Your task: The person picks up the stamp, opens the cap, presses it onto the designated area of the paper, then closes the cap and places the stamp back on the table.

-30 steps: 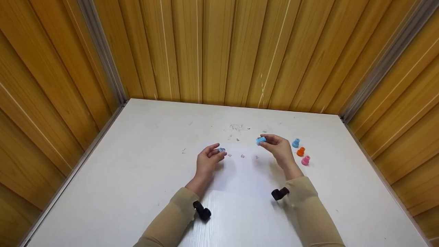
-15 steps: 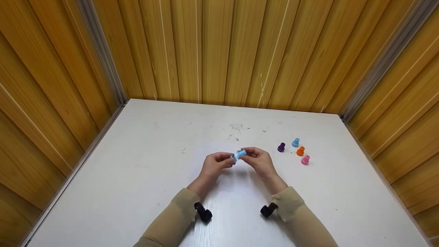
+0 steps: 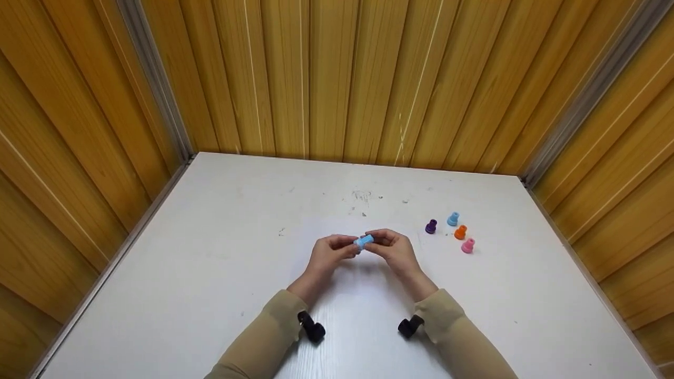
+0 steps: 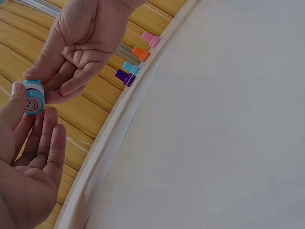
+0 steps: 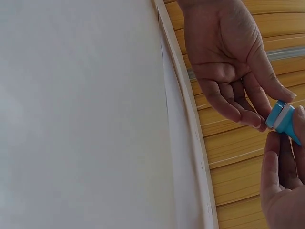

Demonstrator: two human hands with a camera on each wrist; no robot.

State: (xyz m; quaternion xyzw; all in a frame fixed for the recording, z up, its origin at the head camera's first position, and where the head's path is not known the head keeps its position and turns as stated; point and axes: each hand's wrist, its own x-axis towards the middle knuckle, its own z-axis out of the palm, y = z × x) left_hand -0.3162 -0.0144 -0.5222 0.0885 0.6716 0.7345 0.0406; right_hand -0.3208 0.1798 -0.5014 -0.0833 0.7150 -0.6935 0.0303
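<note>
A light blue toy stamp [image 3: 365,241] is held between my two hands above the table. My left hand [image 3: 327,255] pinches its short cap [image 4: 34,102], whose end bears a smiley face in the left wrist view. With thumb and fingers, my right hand [image 3: 398,253] grips the stamp's narrower blue body [image 5: 288,127]. A white band [image 5: 281,116] shows between the two blue parts, which sit lined up and close together.
To the right of my hands stand a purple stamp [image 3: 431,226], another light blue stamp [image 3: 453,219], an orange stamp [image 3: 460,232] and a pink stamp [image 3: 467,246]. A white paper sheet [image 3: 315,227] lies under my hands. Wood-patterned walls [image 3: 326,79] enclose the white table [image 3: 210,210].
My right hand has come left and down with the stamp body to the cap in my left hand, and the two parts have come together. The purple stamp has come into sight.
</note>
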